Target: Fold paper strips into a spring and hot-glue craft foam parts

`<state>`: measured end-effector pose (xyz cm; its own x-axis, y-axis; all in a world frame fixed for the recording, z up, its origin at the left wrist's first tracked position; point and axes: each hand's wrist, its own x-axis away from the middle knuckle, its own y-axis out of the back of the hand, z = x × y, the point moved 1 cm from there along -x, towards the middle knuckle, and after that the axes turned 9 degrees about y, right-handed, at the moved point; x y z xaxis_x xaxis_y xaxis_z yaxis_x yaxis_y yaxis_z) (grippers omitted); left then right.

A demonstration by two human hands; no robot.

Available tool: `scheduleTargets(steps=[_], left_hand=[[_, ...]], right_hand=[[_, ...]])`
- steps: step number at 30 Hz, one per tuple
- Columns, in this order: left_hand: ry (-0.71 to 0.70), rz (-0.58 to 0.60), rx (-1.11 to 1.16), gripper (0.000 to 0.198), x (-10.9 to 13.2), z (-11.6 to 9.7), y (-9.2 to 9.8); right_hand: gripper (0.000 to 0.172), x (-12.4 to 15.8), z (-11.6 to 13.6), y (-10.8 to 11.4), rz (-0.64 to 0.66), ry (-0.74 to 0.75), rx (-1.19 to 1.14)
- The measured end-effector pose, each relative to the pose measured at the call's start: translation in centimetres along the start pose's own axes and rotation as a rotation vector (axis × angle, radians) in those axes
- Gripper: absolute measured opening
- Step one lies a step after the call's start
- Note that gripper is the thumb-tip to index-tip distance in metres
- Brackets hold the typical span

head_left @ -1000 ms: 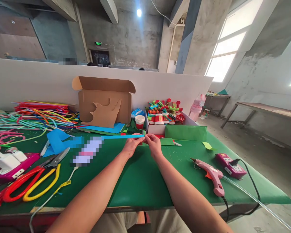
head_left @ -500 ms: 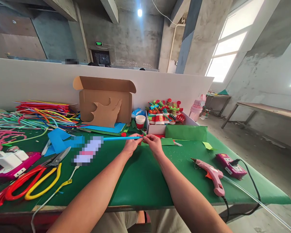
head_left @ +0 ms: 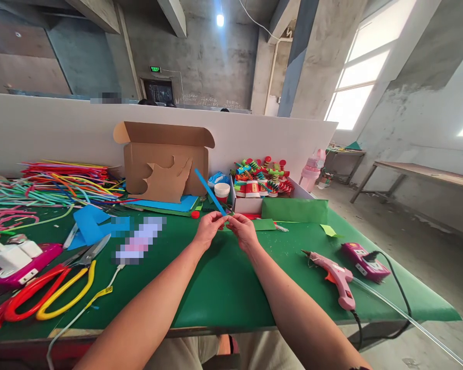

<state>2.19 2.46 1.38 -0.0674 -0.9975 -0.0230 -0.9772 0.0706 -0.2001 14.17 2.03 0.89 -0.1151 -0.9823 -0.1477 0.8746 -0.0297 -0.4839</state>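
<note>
My left hand [head_left: 210, 230] pinches a narrow blue paper strip [head_left: 209, 190] near its lower end. The strip's long free part slants up and to the left, in front of the cardboard box. Fingertips of my right hand [head_left: 242, 229] are pressed together at the same end and meet those of the left. A bit of green shows at the right fingertips, too small to make out fully. Just beyond my hands stand stacked paper cups [head_left: 221, 192], with a red cap-like piece [head_left: 195, 214] to their left. A green paper piece [head_left: 264, 224] lies beside my right hand.
Scissors [head_left: 79, 280], blue paper [head_left: 88, 223] and pipe cleaners [head_left: 65, 180] lie left. The cardboard box [head_left: 162, 134] stands behind. A white box [head_left: 250, 205] holds colourful cup figures. On the right are a glue gun [head_left: 334, 275] and a corded purple power strip [head_left: 364, 262].
The blue strip has swung from lying level toward the left to slanting up and left. Both hands stay together at nearly the same spot.
</note>
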Motion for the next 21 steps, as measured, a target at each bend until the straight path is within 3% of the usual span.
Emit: scheduleTargets(steps=[4, 7, 21], left_hand=[[-0.017, 0.006, -0.011, 0.040, 0.0, -0.3, 0.1], [-0.016, 0.027, -0.040, 0.038, 0.0, -0.3, 0.2], [-0.037, -0.061, -0.198, 0.040, -1.2, 0.6, 1.7]], right_hand=[[0.035, 0.1, 0.2, -0.1, 0.037, -0.062, -0.033], [0.036, -0.2, 0.5, 0.2, 0.017, -0.005, -0.032], [0.026, -2.9, 3.9, 4.8, -0.316, 0.148, -0.159]])
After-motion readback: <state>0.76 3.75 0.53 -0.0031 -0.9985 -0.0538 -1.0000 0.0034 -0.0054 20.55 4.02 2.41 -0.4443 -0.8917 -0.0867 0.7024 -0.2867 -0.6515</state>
